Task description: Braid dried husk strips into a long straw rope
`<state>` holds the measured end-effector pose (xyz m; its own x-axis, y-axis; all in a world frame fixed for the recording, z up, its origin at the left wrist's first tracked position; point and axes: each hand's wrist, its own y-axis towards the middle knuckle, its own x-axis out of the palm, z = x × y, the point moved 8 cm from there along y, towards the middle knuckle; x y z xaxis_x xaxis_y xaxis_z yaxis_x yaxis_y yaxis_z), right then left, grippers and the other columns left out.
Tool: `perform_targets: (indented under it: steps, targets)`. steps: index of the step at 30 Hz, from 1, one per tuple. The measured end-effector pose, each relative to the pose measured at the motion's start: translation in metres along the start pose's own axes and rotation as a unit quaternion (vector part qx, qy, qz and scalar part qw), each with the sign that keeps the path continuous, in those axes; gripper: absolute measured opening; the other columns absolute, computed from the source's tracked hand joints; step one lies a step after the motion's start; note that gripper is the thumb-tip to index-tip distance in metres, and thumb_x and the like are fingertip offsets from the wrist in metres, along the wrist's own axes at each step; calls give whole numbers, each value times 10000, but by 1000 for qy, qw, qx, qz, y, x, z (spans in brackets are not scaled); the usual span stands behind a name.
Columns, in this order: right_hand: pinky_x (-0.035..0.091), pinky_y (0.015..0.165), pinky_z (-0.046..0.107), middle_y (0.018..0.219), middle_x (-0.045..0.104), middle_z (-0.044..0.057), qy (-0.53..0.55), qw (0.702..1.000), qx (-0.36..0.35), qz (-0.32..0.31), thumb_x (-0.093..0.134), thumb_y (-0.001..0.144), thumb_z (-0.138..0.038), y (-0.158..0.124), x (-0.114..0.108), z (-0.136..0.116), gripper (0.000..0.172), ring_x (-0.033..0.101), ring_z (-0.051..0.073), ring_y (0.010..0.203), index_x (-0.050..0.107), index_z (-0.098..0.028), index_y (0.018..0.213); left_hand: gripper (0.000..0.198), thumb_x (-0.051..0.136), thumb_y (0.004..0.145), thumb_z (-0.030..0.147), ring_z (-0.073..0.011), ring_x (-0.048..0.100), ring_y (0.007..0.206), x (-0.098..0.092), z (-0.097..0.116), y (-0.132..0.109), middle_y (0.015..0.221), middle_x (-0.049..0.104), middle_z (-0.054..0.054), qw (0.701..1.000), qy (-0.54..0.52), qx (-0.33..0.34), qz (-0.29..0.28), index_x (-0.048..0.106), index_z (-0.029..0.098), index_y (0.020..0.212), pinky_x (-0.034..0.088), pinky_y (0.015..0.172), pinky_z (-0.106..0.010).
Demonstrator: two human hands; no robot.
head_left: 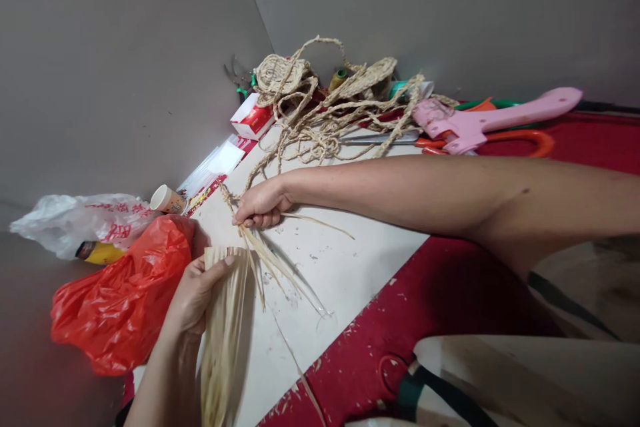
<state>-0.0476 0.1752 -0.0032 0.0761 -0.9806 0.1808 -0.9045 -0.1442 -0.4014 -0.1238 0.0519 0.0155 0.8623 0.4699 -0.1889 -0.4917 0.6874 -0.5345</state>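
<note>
My left hand (197,290) grips a wide bundle of pale dried husk strips (223,340) near its cut upper end, thumb lying on top. Just up and to the right, my right hand (261,203) is closed around the working end of a braided straw rope (260,167). Loose thin strands (280,263) fan out below its fingers over the white board (320,273). The two hands are close together but apart. From my right hand the rope runs back to a tangled heap of braid (325,120).
Pink-handled tool (480,120) and orange-handled scissors (525,141) lie behind my right forearm. A red-white box (253,117), a paper cup (167,200) and a red plastic bag (125,293) stand at the left. Scraps dot the red cloth (360,347). Grey walls rise behind.
</note>
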Motion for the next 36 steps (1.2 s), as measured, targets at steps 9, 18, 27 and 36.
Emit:
perform_targets:
  steps: [9,18,27,36]
  targets:
    - [108,318,140,422,214,-102,-27,1000,-5,6,361,939,-294,2,-2,0,343,150,19,313,406,-143,634,235,766,604,218,-151,632,567,-6,24,11,679,698,-29,996,-38,79,5,663,127,795,505,599,-256]
    - [116,335,128,406,207,-112,-6,999,-33,-14,345,950,-254,-1,0,-4,296,127,19,316,532,-98,782,236,749,608,212,-144,619,534,15,21,26,656,690,-29,995,-60,55,-56,660,122,806,495,576,-252]
    - [112,332,132,408,214,-104,-10,999,-37,0,386,929,-261,-1,-2,-3,347,144,16,317,380,-146,601,252,797,538,235,-139,612,501,21,14,33,597,680,-11,997,-47,54,-9,658,121,715,479,552,-247]
    - [154,322,157,380,286,-83,-82,992,-49,82,476,834,-225,4,-9,-3,342,227,23,301,319,-164,537,242,801,539,215,-120,595,511,29,14,35,584,655,20,997,-42,70,-17,654,138,716,467,569,-233]
